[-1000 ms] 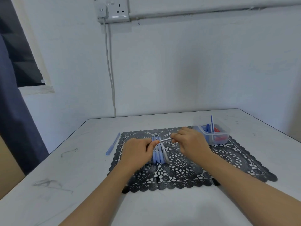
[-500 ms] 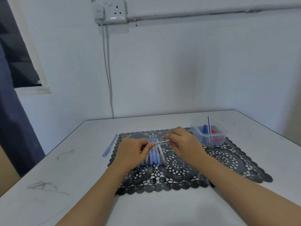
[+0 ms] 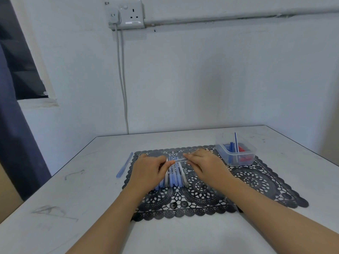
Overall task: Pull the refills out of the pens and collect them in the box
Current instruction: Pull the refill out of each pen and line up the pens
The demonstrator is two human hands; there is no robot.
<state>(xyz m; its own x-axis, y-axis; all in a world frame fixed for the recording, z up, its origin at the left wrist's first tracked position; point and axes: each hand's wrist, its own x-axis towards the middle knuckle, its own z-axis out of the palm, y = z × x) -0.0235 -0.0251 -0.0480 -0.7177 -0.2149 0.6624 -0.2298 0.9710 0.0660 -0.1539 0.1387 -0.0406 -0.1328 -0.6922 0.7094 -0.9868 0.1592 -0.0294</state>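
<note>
My left hand (image 3: 149, 170) and my right hand (image 3: 205, 163) hold one clear pen (image 3: 178, 159) between them, level above the black lace mat (image 3: 244, 180). Each hand pinches an end of it. Under the hands, several blue and grey pens (image 3: 174, 177) lie side by side on the mat. A clear plastic box (image 3: 235, 151) stands at the mat's far right corner and holds blue and red pieces, with one thin refill sticking up out of it.
A single blue pen barrel (image 3: 124, 167) lies on the white table (image 3: 73, 208) left of the mat. A wall with a socket and cable stands behind the table. A dark curtain hangs at the left.
Both hands stay together on the pen. The view has shifted slightly, and the hands sit a little farther left in the frame.
</note>
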